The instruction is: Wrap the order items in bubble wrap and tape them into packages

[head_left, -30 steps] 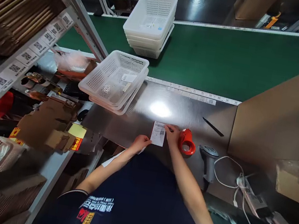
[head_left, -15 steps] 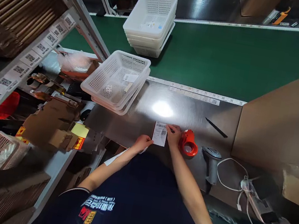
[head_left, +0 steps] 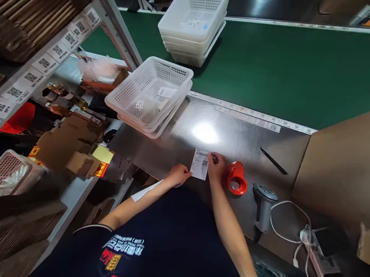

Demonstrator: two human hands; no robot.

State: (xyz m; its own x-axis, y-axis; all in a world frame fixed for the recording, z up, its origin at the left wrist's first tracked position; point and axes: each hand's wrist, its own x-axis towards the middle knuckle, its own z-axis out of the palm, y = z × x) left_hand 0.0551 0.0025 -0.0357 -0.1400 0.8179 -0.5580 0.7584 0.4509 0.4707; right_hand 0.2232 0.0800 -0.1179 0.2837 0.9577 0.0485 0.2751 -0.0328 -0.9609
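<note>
A white printed label (head_left: 199, 166) with a barcode and a QR code lies at the near side of the metal table. My left hand (head_left: 178, 175) pinches its lower left corner between thumb and finger. At its upper right edge, the closed fingers of my right hand (head_left: 216, 165) grip the paper. A red tape dispenser (head_left: 237, 179) stands just right of my right hand. Beneath my left forearm shows a strip of white paper (head_left: 145, 191), partly hidden by the arm.
Stacked white baskets (head_left: 150, 94) sit left on the metal table (head_left: 192, 116); more baskets (head_left: 196, 11) stand on the green conveyor belt (head_left: 272, 68). To the right are a black pen-like tool (head_left: 273, 160), a grey barcode scanner (head_left: 264, 205), a power strip (head_left: 320, 262) and a large cardboard box (head_left: 355, 164).
The view has shifted slightly, so the surroundings appear a little further right. Both hands stay at the label's edges, with hardly any movement.
</note>
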